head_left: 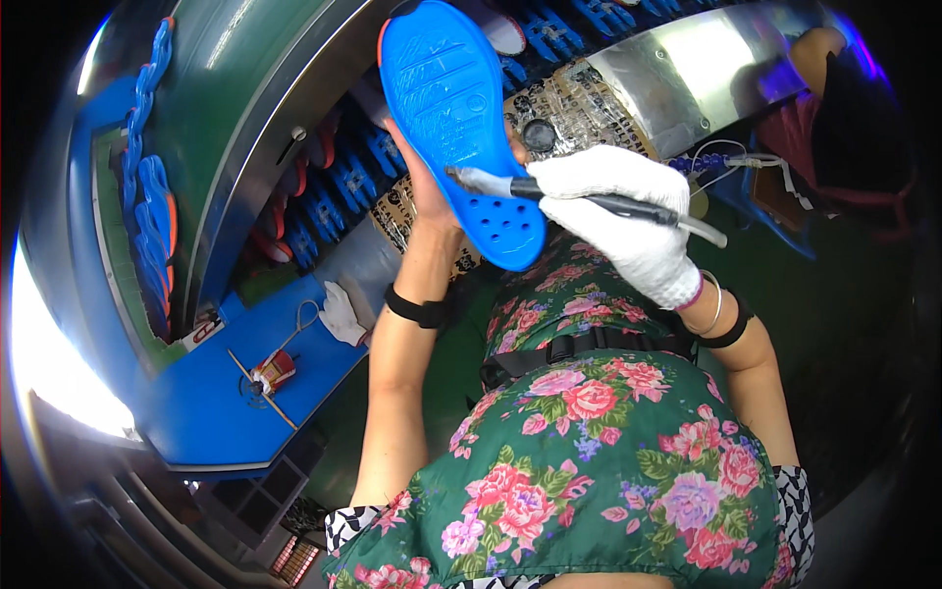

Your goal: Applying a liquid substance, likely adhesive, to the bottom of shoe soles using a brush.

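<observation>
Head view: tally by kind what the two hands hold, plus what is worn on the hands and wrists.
Blue sole, in the left hand: 1
Brush, in the right hand: 1
White glove, worn on the right hand: 1
Black wrist straps, one per arm: 2
Bracelet: 1
Total: 6

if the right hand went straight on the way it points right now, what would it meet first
Most likely the blue sole held in the left hand; the brush in the right hand overlaps it in view, though depth leaves contact unclear.
</observation>
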Demonstrator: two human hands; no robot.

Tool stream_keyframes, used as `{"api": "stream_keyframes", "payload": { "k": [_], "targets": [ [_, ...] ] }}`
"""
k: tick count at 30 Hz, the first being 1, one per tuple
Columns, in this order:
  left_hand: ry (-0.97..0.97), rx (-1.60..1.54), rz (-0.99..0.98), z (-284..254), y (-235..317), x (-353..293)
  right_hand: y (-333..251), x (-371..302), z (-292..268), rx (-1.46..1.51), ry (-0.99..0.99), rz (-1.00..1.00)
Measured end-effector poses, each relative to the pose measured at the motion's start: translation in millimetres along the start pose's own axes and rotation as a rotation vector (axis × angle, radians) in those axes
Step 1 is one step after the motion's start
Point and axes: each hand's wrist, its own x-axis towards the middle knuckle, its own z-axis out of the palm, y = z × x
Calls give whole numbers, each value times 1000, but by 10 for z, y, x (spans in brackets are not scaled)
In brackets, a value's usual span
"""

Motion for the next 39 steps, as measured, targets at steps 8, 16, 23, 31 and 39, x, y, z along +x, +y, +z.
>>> {"api": "stream_keyframes", "payload": {
  "k": [8, 16, 23, 31, 39],
  "targets": [
    [63, 160, 173, -30, -216, 153, -25, -84, 24, -288, 7, -305],
    [-23, 50, 293, 74, -241, 216, 10, -204, -88, -2, 143, 76],
    [7, 167, 39, -85, -28, 255, 23, -287, -143, 653, 132, 527],
    [-190, 325, -342, -119, 123, 387, 70, -187, -234, -321, -313, -428],
    [-25, 687, -419, 127, 48, 323, 79, -50, -276, -99, -418, -340]
  ]
}}
